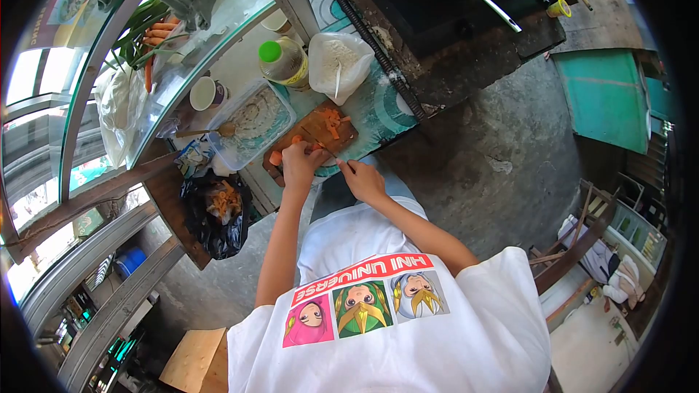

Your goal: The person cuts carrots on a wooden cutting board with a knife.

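Note:
My left hand [298, 166] is closed on a carrot [297, 140] at the near side of a wooden cutting board [313, 126]. In my right hand [362, 180] is a knife [339, 161], its blade pointing towards the carrot and partly hidden by my fingers. Sliced carrot pieces [333, 123] lie on the far right part of the board. Another orange carrot piece [275, 158] shows just left of my left hand.
Behind the board stand a plastic tub [251, 120] with a whitish residue, a green-capped bottle [284, 64] and a bag of white powder [339, 65]. A black bag [226, 207] holding orange scraps hangs lower left. A stove [451, 11] sits upper right.

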The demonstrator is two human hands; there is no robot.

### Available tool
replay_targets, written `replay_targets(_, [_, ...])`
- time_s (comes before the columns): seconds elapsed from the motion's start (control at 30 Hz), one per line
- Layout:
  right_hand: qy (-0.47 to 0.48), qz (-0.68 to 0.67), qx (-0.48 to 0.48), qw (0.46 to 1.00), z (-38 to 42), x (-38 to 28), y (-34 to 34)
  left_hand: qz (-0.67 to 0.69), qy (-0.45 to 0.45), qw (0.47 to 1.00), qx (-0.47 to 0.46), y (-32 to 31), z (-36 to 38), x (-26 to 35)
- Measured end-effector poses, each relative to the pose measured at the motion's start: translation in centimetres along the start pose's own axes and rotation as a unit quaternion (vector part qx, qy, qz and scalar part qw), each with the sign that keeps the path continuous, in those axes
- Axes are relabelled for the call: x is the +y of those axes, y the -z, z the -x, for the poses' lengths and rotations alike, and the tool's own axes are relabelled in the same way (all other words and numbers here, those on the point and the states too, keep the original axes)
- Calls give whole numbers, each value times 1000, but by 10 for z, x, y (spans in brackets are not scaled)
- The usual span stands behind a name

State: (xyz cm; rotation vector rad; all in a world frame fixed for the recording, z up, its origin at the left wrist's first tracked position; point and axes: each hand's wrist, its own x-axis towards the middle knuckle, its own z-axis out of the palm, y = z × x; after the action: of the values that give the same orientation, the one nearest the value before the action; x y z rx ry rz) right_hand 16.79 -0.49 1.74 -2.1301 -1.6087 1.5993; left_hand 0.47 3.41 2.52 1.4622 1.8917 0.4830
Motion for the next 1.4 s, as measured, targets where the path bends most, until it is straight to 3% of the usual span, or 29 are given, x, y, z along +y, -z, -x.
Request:
replay_targets(0.37, [-20, -27, -14, 999, -8, 20, -4, 11, 26, 999, -20, -2, 0, -4])
replay_targets(0.43, [-62, -89, -90, 990, -19, 31, -7, 0, 19, 1000, -16, -2, 2, -4])
replay_targets(0.57, [-53, -181, -47, 981, -26, 37, -9, -40, -32, 998, 25, -6, 5, -3])
replay_targets(0.63, [-32, -64, 3, 997, -10, 10, 15, -34, -53, 997, 48, -12, 5, -11])
replay_targets(0.7, [-7, -35, 20, 999, -3, 3, 19, -26, -75, 994, 71, -15, 5, -15])
replay_targets(0.77, [18, -6, 36, 999, 3, -3, 21, 4, -13, 998, 61, -16, 7, -15])
replay_targets(0.83, [46, 23, 45, 998, 10, -7, 19, 7, -9, 999, 50, -13, 8, -12])
replay_targets(1.4, [52, 16, 58, 997, 9, -10, 5, -2, 3, 1000, 29, -8, 6, -6])
